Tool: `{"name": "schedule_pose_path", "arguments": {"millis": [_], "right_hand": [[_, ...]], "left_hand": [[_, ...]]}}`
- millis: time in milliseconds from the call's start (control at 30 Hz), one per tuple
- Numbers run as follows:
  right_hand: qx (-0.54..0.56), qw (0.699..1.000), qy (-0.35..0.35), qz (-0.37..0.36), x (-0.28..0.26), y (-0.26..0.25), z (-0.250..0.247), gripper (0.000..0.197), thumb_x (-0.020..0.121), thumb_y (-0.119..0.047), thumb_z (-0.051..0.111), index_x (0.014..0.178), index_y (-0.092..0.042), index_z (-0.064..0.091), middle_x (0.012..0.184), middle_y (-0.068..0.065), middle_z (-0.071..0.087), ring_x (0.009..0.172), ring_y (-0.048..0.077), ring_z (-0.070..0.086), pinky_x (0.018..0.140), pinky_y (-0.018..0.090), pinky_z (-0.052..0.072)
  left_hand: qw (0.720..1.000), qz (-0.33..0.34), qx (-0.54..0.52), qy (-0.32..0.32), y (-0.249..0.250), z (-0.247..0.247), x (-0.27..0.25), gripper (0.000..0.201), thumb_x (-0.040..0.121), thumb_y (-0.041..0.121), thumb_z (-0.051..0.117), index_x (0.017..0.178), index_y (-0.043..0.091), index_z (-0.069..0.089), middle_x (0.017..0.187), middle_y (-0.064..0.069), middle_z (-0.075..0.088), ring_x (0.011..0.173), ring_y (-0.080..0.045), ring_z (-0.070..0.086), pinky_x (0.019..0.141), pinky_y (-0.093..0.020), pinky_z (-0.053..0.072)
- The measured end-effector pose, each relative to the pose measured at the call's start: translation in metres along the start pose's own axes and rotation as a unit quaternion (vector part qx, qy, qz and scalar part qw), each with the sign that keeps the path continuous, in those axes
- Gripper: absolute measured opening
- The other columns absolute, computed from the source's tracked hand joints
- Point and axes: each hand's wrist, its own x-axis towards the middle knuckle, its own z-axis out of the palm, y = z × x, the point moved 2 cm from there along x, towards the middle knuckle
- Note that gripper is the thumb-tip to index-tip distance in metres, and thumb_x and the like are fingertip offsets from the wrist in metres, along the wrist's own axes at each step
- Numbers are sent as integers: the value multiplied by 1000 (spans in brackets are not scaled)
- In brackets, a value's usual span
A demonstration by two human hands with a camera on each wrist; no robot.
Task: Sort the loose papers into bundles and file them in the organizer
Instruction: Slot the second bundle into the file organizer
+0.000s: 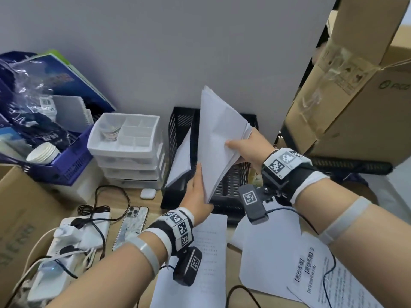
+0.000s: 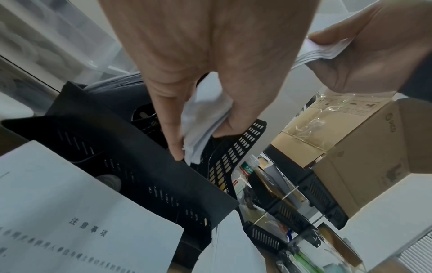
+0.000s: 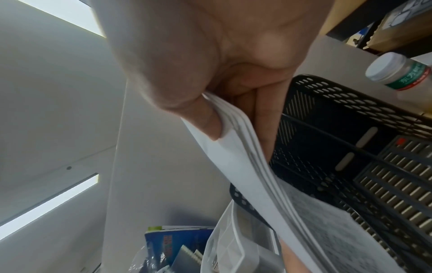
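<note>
The left hand point(image 1: 198, 194) pinches the lower corner of a paper bundle point(image 1: 219, 138), thumb on one face and fingers on the other; the right hand point(image 1: 246, 147) pinches its right edge. The bundle tilts above the black mesh organizer point(image 1: 239, 181), whose left slot already holds papers point(image 1: 181, 161). Cardboard boxes point(image 1: 347, 85) crowd the right side. Loose sheets point(image 2: 77, 218) near the organizer's front read "注意事项".

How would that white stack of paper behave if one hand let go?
The white stack of paper already bows between the left hand and right hand, so it would probably flop. Its edges fan at the right hand's pinch, so loose sheets might slide apart.
</note>
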Motion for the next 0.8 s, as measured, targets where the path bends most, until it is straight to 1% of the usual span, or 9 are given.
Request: {"name": "schedule_pose_path", "arguments": {"millis": [100, 167, 333, 400, 467, 533, 633, 733, 800], "right_hand": [[-7, 1000, 18, 23, 11, -2, 6, 26, 91, -2, 57, 97, -26, 56, 96, 2, 68, 89, 25, 69, 82, 53, 59], [-28, 999, 24, 30, 16, -5, 11, 23, 90, -3, 57, 101, -23, 56, 107, 11, 69, 95, 30, 69, 83, 53, 59], [-37, 999, 17, 12, 30, -13, 26, 26, 89, -3, 56, 98, -28, 57, 114, 17, 68, 101, 33, 68, 84, 53, 59], [-38, 999, 17, 14, 36, -14, 30, 28, 88, -4, 56, 106, -25, 57, 114, 16, 69, 102, 33, 68, 84, 53, 59], [-56, 998, 25, 23, 41, -13, 33, 30, 85, -6, 56, 109, -23, 57, 113, 15, 69, 101, 33, 68, 85, 54, 58], [-77, 995, 44, 36, 47, -9, 34, 33, 84, -5, 55, 113, -21, 58, 112, 13, 69, 101, 33, 68, 86, 53, 57], [-92, 991, 67, 72, 51, -5, 35, 37, 84, -3, 50, 117, -16, 58, 113, 13, 66, 99, 35, 67, 79, 53, 60], [-81, 995, 40, 52, 54, -10, 43, 32, 85, -3, 51, 114, -13, 58, 110, 17, 68, 95, 35, 69, 74, 54, 61], [-66, 998, 2, 23, 53, -18, 52, 33, 87, -1, 53, 117, -14, 58, 111, 20, 69, 96, 35, 70, 75, 53, 61]], "left_hand": [[1000, 4, -2, -6, -5, -4, 14, 123, 83, 1, 66, 150, 49, -25, 158, -7, 23, 133, -28, 47, 114, -45, 42], [1000, 4, 1, -12, -8, -7, 21, 120, 84, -3, 62, 152, 45, -24, 158, -7, 22, 133, -27, 46, 114, -39, 41], [999, 18, -21, 18, -15, -16, 30, 116, 82, -15, 52, 156, 41, -18, 164, -4, 10, 145, -25, 36, 101, -22, 37], [999, 24, -16, 37, -19, -19, 30, 114, 83, -14, 52, 157, 39, -16, 161, -5, 16, 137, -28, 44, 97, -25, 40], [999, 19, -11, 45, -24, -19, 32, 112, 84, -11, 54, 158, 36, -16, 159, -7, 17, 135, -31, 46, 103, -30, 42], [1000, 13, 5, 19, -28, -21, 37, 112, 85, -7, 56, 157, 34, -19, 162, -9, 11, 143, -32, 37, 111, -33, 37], [999, 7, 10, -43, -34, -23, 45, 116, 86, 0, 58, 152, 45, -26, 166, -10, 3, 150, -32, 27, 118, -39, 36], [1000, 11, -14, -25, -33, -28, 45, 120, 83, -1, 58, 147, 56, -27, 163, -9, 11, 137, -34, 44, 105, -45, 51], [998, 18, -54, -1, -34, -28, 42, 119, 84, 5, 61, 146, 58, -25, 161, -6, 18, 130, -30, 51, 104, -44, 51]]}}
